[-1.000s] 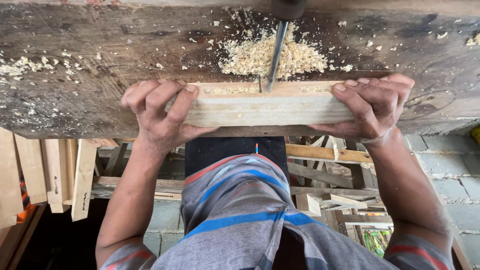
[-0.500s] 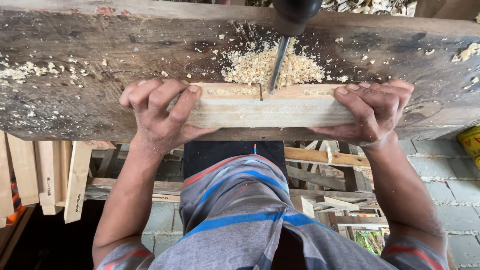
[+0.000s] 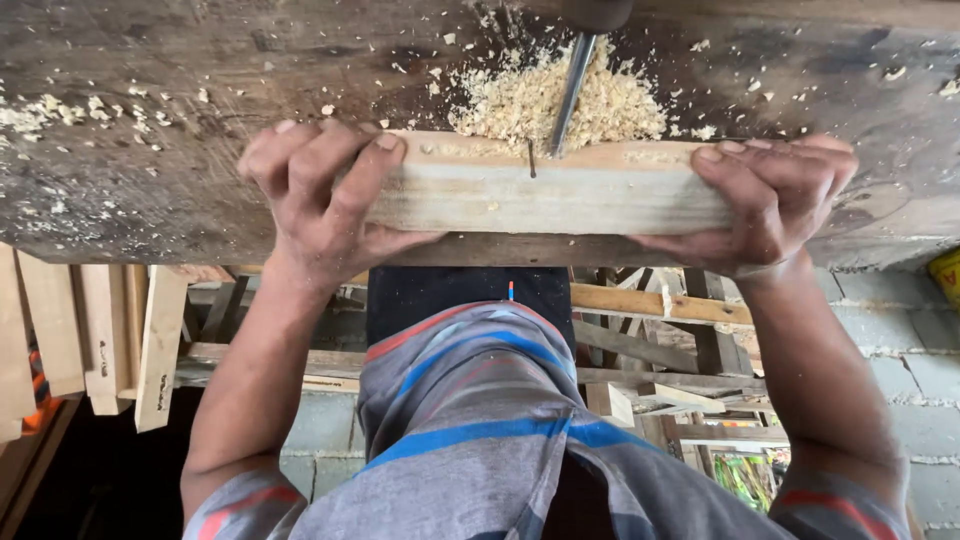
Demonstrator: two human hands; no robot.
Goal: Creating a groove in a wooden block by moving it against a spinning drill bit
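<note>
A pale wooden block point(image 3: 545, 196) lies lengthwise on a dark, worn workbench point(image 3: 150, 170), at its near edge. My left hand point(image 3: 320, 205) grips the block's left end, fingers over the top. My right hand point(image 3: 770, 205) grips its right end the same way. A metal drill bit point(image 3: 572, 92) comes down from above and meets the block's top face near the middle, beside a dark pencil line. A heap of light wood shavings point(image 3: 555, 100) sits on the bench just behind the block.
Several upright wooden slats point(image 3: 100, 345) lean below the bench at the left. Stacked timber offcuts point(image 3: 660, 350) and a grey block wall point(image 3: 900, 370) lie below at the right. A yellow container point(image 3: 945, 272) shows at the right edge. Loose chips point(image 3: 50, 115) dot the bench's left part.
The view has shifted so the block and both hands sit higher and closer in frame. Both hands keep their grip on the block's ends, and the bit stays on its top face.
</note>
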